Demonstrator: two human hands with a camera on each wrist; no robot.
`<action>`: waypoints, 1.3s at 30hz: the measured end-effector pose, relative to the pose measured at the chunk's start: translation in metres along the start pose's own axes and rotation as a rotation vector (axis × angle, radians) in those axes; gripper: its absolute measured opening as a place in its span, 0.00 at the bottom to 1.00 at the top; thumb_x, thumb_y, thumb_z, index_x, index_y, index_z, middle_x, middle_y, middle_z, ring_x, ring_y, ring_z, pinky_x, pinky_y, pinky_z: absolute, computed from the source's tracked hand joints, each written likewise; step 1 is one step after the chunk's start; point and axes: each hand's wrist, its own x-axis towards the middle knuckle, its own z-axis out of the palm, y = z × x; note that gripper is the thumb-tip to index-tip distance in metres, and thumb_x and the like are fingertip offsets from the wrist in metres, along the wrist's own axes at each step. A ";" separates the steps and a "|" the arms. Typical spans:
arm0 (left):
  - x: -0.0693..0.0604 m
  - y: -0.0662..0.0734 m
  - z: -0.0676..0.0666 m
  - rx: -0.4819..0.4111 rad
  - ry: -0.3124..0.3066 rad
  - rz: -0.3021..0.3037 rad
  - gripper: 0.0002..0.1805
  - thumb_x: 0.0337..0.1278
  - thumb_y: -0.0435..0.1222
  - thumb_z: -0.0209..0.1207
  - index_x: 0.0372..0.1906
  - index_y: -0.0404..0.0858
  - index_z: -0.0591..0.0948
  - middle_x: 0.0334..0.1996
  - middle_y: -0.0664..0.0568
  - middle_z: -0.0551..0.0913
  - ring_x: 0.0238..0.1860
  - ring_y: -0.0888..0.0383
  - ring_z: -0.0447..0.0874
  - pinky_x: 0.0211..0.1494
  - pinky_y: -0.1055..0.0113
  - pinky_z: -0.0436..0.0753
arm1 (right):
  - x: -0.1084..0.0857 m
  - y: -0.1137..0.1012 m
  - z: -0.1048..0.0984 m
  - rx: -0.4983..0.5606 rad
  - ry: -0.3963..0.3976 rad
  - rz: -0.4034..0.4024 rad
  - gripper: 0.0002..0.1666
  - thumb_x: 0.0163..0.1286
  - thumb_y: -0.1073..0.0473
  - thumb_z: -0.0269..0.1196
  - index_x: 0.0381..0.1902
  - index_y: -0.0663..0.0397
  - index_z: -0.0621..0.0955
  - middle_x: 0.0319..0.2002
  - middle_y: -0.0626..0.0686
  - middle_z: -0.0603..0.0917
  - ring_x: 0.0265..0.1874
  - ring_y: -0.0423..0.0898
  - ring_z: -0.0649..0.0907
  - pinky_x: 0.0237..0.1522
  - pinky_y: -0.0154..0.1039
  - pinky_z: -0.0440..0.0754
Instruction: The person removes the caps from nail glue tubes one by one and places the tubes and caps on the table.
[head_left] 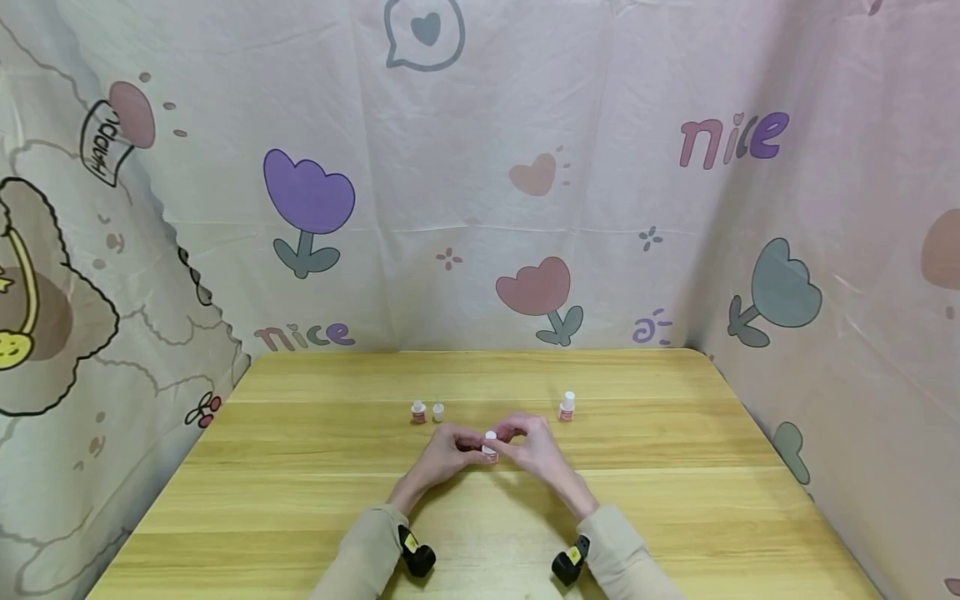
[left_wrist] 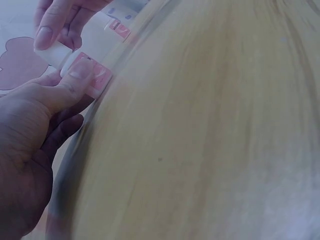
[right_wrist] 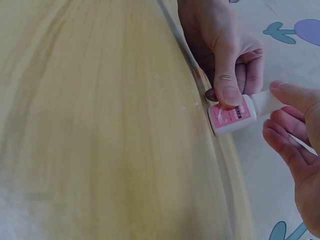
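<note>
A small white bottle [right_wrist: 232, 116] with a pink label and a white cap [right_wrist: 266, 102] stands between my two hands at the middle of the table. My left hand [head_left: 447, 452] grips the bottle's body, its thumb pressed on the label. From the other side my right hand [head_left: 531, 448] pinches the cap between thumb and fingers. In the right wrist view the cap sits at the bottle's neck; whether it is screwed tight I cannot tell.
Beyond my left hand stands a similar small bottle [head_left: 418, 412], with a white cap [head_left: 438, 413] beside it, thin stem pointing up. Farther right is another capped bottle [head_left: 567, 407]. The wooden table [head_left: 300, 467] ends at a printed curtain [head_left: 427, 292].
</note>
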 end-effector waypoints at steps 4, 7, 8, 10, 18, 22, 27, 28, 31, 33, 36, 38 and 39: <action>-0.003 0.013 -0.002 -0.011 -0.008 0.010 0.10 0.52 0.28 0.71 0.42 0.34 0.89 0.37 0.42 0.92 0.38 0.54 0.91 0.43 0.69 0.86 | 0.001 0.000 -0.001 -0.050 -0.018 -0.058 0.04 0.59 0.65 0.74 0.33 0.57 0.88 0.30 0.52 0.89 0.29 0.43 0.86 0.39 0.37 0.88; -0.006 0.021 -0.004 -0.025 -0.015 0.039 0.09 0.54 0.27 0.70 0.42 0.32 0.89 0.37 0.40 0.91 0.38 0.55 0.91 0.43 0.66 0.87 | 0.002 0.001 -0.002 -0.067 -0.038 -0.089 0.04 0.60 0.67 0.73 0.34 0.58 0.88 0.31 0.52 0.89 0.29 0.41 0.86 0.41 0.35 0.87; -0.007 0.022 -0.004 -0.026 -0.016 0.046 0.09 0.54 0.27 0.70 0.42 0.32 0.89 0.38 0.40 0.91 0.38 0.55 0.91 0.43 0.65 0.87 | 0.002 0.001 -0.002 -0.072 -0.043 -0.099 0.04 0.60 0.67 0.73 0.34 0.58 0.88 0.31 0.52 0.89 0.29 0.41 0.86 0.40 0.34 0.87; -0.007 0.022 -0.004 -0.023 -0.015 0.049 0.09 0.54 0.28 0.70 0.42 0.32 0.89 0.38 0.40 0.91 0.38 0.54 0.91 0.44 0.63 0.88 | 0.001 0.002 -0.002 -0.082 -0.047 -0.112 0.04 0.60 0.68 0.72 0.34 0.59 0.88 0.31 0.52 0.89 0.29 0.41 0.86 0.39 0.34 0.87; -0.001 0.000 0.000 0.004 -0.003 0.017 0.10 0.53 0.28 0.70 0.43 0.33 0.89 0.38 0.41 0.91 0.39 0.51 0.91 0.44 0.62 0.88 | 0.000 0.003 -0.002 -0.033 -0.073 -0.077 0.06 0.62 0.70 0.70 0.38 0.61 0.87 0.35 0.55 0.89 0.33 0.47 0.88 0.45 0.38 0.88; 0.000 -0.005 -0.002 -0.018 -0.015 0.009 0.11 0.53 0.31 0.71 0.43 0.37 0.90 0.39 0.44 0.92 0.39 0.57 0.91 0.44 0.65 0.87 | 0.000 0.003 -0.002 0.003 -0.065 -0.031 0.06 0.62 0.68 0.71 0.39 0.60 0.87 0.34 0.55 0.89 0.33 0.48 0.88 0.45 0.41 0.88; 0.000 -0.006 -0.002 -0.052 -0.027 0.014 0.11 0.53 0.33 0.72 0.43 0.38 0.90 0.38 0.45 0.92 0.39 0.55 0.91 0.42 0.68 0.86 | 0.000 0.001 -0.002 -0.011 -0.034 0.001 0.05 0.61 0.64 0.73 0.35 0.57 0.87 0.30 0.53 0.89 0.29 0.41 0.86 0.38 0.36 0.87; 0.000 -0.006 -0.002 -0.049 -0.027 0.019 0.10 0.54 0.33 0.72 0.43 0.38 0.90 0.38 0.45 0.92 0.39 0.55 0.91 0.42 0.69 0.86 | 0.000 0.001 -0.002 -0.013 -0.034 0.001 0.05 0.61 0.64 0.73 0.35 0.57 0.87 0.29 0.52 0.89 0.28 0.40 0.85 0.37 0.34 0.87; 0.000 -0.007 -0.003 -0.046 -0.026 0.028 0.10 0.53 0.33 0.72 0.42 0.38 0.90 0.37 0.45 0.92 0.38 0.56 0.91 0.41 0.71 0.85 | 0.001 0.001 -0.002 -0.015 -0.034 -0.015 0.04 0.61 0.64 0.73 0.34 0.57 0.87 0.29 0.52 0.89 0.28 0.39 0.85 0.37 0.34 0.87; 0.000 -0.007 -0.003 -0.043 -0.028 0.030 0.11 0.53 0.34 0.72 0.42 0.39 0.90 0.37 0.46 0.92 0.38 0.58 0.90 0.41 0.71 0.85 | 0.001 0.001 -0.002 -0.011 -0.034 -0.028 0.04 0.62 0.65 0.72 0.35 0.58 0.87 0.29 0.53 0.89 0.28 0.41 0.86 0.37 0.35 0.88; 0.000 -0.006 -0.003 -0.043 -0.031 0.028 0.11 0.52 0.34 0.73 0.43 0.40 0.90 0.37 0.46 0.92 0.37 0.61 0.90 0.42 0.72 0.85 | 0.000 0.000 -0.003 -0.007 -0.038 -0.038 0.04 0.62 0.66 0.72 0.36 0.58 0.88 0.31 0.54 0.89 0.29 0.44 0.87 0.40 0.38 0.88; 0.001 -0.006 -0.003 -0.040 -0.036 0.027 0.11 0.52 0.35 0.73 0.42 0.39 0.90 0.38 0.46 0.92 0.37 0.62 0.90 0.42 0.73 0.85 | 0.000 -0.001 -0.003 -0.004 -0.041 -0.036 0.05 0.61 0.67 0.72 0.36 0.58 0.87 0.32 0.54 0.89 0.30 0.45 0.87 0.41 0.40 0.89; 0.001 -0.006 -0.004 -0.041 -0.038 0.026 0.11 0.52 0.35 0.73 0.43 0.39 0.90 0.38 0.46 0.92 0.37 0.63 0.90 0.42 0.73 0.85 | 0.000 -0.001 -0.003 -0.006 -0.043 -0.035 0.05 0.61 0.68 0.72 0.36 0.59 0.87 0.32 0.54 0.89 0.30 0.45 0.87 0.42 0.41 0.89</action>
